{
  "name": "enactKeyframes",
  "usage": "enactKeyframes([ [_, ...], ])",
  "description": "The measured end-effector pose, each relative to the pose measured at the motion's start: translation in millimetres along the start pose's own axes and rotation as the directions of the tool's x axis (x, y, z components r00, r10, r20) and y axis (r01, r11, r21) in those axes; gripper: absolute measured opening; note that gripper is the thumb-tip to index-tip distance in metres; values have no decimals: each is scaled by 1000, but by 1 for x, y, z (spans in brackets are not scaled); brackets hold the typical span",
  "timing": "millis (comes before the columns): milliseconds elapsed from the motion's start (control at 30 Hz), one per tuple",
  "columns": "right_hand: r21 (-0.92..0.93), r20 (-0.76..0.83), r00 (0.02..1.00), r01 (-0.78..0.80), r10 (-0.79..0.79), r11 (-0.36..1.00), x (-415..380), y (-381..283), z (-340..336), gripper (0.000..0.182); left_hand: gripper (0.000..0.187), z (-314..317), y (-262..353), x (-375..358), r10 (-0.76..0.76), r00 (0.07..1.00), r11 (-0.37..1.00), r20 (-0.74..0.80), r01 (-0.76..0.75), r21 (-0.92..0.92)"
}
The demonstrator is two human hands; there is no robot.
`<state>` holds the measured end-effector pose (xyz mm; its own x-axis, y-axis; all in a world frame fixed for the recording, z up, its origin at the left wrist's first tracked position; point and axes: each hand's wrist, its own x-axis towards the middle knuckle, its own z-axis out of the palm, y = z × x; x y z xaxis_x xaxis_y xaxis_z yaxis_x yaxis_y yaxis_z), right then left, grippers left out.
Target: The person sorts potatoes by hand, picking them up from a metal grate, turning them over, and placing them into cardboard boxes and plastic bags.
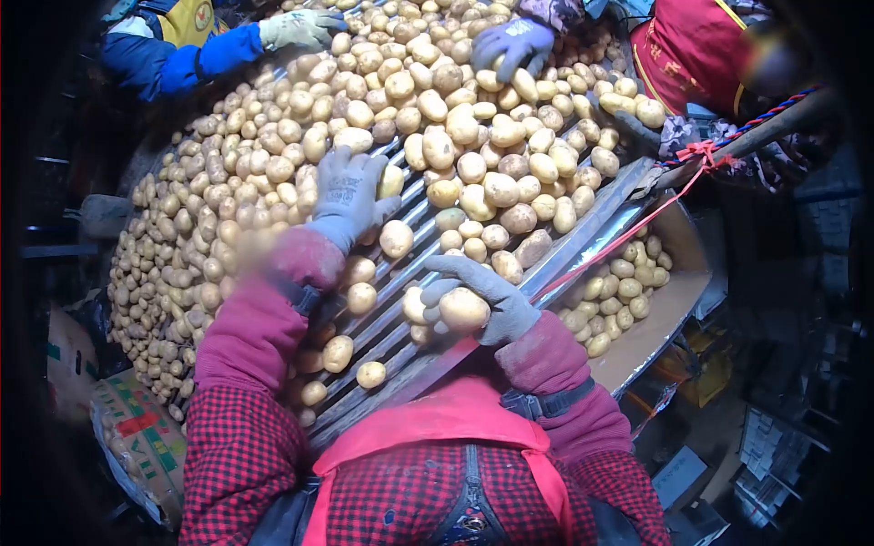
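Observation:
Loose potatoes (500, 189) cover a sorting table of metal bars (371, 334). My left hand (341, 196), in a grey glove, lies over the pile with its fingers stretched out and apart. A potato (390, 180) rests beside its fingers, and another (396, 238) sits just below the thumb side. Closer to my body, my right hand (496, 300), gloved in grey too, curls around a potato (463, 309). Two smaller potatoes partly show to the left of that one. Part of my right palm is hidden by the held potato.
A cardboard box (669, 282) with potatoes stands to the right, beyond the table's metal edge (592, 223). A red cord (628, 235) runs from a pole (746, 136). Co-workers' gloved hands (514, 47) (300, 29) reach onto the pile. A printed carton (137, 437) stands lower left.

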<state>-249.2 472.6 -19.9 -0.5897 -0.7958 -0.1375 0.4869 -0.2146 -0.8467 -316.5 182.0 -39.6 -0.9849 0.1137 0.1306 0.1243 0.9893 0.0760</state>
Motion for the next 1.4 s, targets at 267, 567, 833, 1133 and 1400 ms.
enactKeyframes([
  [267, 294, 30, 999, -34, 27, 955, 2, 5, -2, 77, 65, -7, 5, -24, -62, 997, 932, -35, 46, -361],
  [567, 573, -139, 990, 88, -8, 815, -26, 12, 10, 68, 66, -23, 47, -17, -217, 929, 875, 299, 321, -363],
  [833, -151, -696, 623, 358, -356, 921, -203, 22, -24, 48, 64, 32, -7, -20, -190, 954, 900, 230, 263, -348],
  [1133, -189, -947, -304, 257, -107, 948, -417, 112, -94, 59, 58, 48, -20, -21, -73, 976, 804, 207, 180, -567],
  [1400, -201, -976, 35, 254, -217, 946, -298, 41, -71, 60, 59, 6, 29, -35, -272, 937, 647, 221, 348, -679],
])
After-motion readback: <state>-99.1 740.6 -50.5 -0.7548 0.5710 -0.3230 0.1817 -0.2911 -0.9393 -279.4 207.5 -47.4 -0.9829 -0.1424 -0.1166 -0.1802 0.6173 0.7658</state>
